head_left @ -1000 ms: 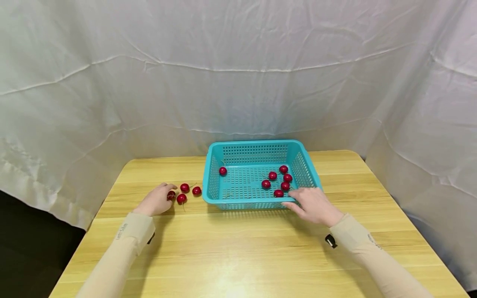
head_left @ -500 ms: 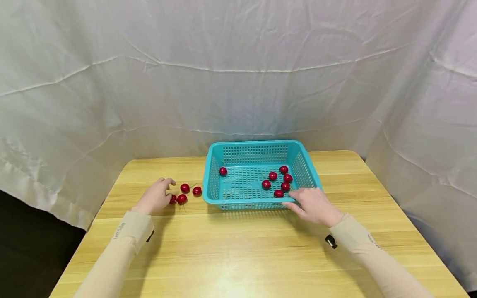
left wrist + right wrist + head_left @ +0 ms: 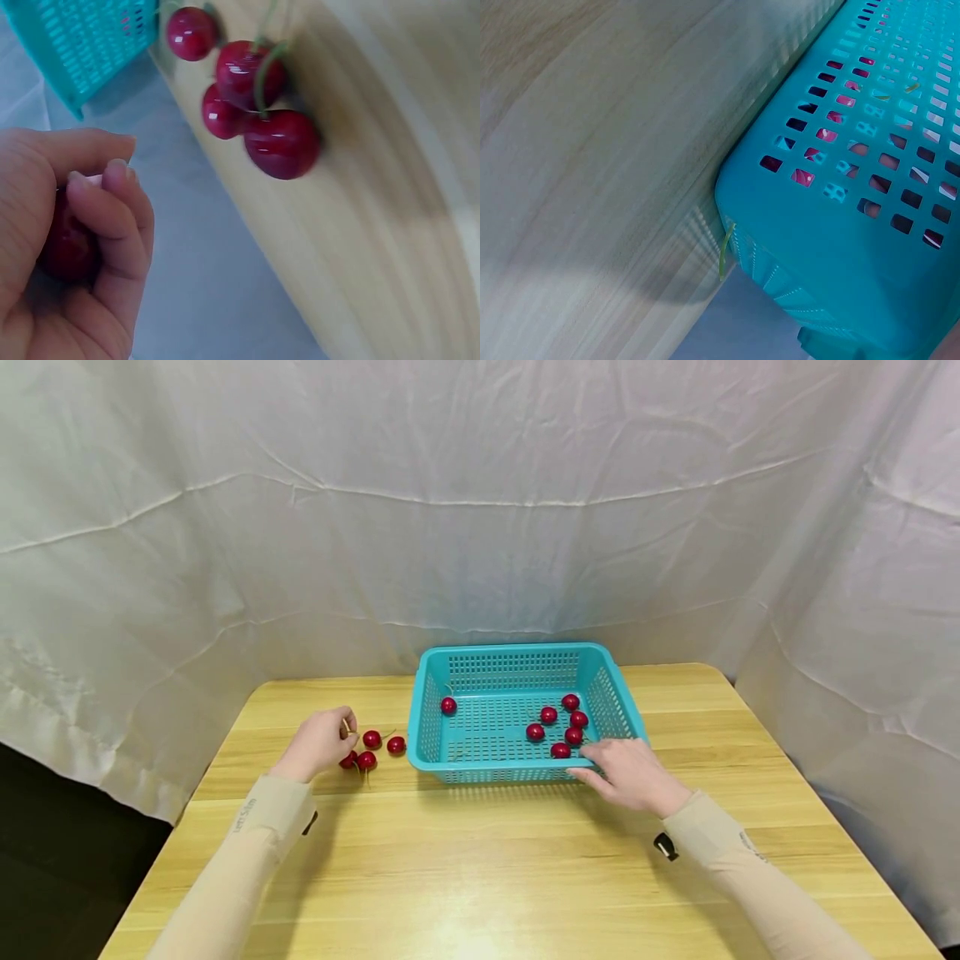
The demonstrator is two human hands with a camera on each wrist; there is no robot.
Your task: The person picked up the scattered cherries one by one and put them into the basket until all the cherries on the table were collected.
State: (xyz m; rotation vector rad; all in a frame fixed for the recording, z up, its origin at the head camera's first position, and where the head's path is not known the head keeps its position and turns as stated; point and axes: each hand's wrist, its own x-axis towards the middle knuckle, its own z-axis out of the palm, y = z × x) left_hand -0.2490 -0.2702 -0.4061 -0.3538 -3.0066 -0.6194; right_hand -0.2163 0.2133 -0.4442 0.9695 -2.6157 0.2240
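Observation:
My left hand (image 3: 321,742) curls its fingers round a red cherry (image 3: 71,244) against the palm, just above the table's left part. Several more cherries (image 3: 367,761) with green stems lie close beside it on the wood; in the left wrist view, three of them (image 3: 282,144) bunch together. A turquoise perforated basket (image 3: 510,765) stands to their right, with several cherries (image 3: 535,732) inside, mostly toward its right end. My right hand (image 3: 628,773) grips the basket's front right rim, fingers over the inner side and thumb outside.
The wooden table (image 3: 465,860) has its rounded back edge close to a pale hanging curtain (image 3: 480,560). A lone cherry (image 3: 448,706) sits at the basket's left end. In the right wrist view, a green stem (image 3: 726,251) pokes out through the basket.
My left hand has risen slightly from the cherries on the table, and its spread fingers have drawn inward. The right hand and the basket stay in place.

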